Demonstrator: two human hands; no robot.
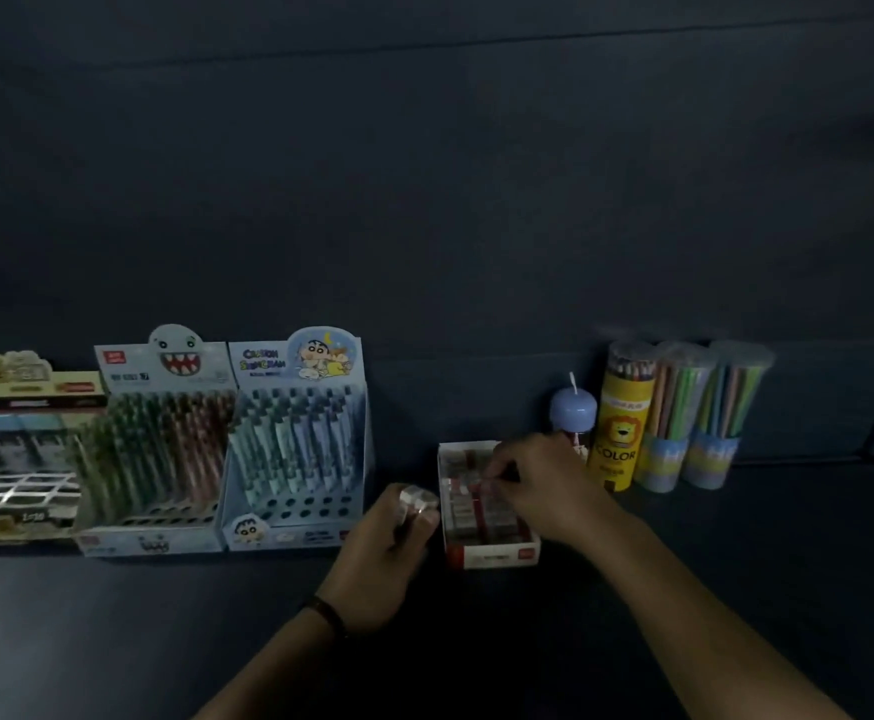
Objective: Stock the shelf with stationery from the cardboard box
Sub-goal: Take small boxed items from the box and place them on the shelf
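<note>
Within right hand point(544, 485) pinch, one eraser point(482, 489)

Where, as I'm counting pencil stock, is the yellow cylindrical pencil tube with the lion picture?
Head view, right side: the yellow cylindrical lion-print pencil tube stands upright between a blue dome-topped item and two clear tubes of pastel pencils.

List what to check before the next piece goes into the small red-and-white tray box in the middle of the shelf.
1. Small red-and-white open cardboard tray sits flat on the dark shelf: ok.
2. Right hand pinches a small wrapped piece inside the tray: ok.
3. Left hand grips a shiny clear-wrapped piece beside the tray: ok.
4. Free room in the tray: cannot tell, the hand covers it.
5. Blue dome-topped item behind the right hand, clear of it: cannot tell.
</note>
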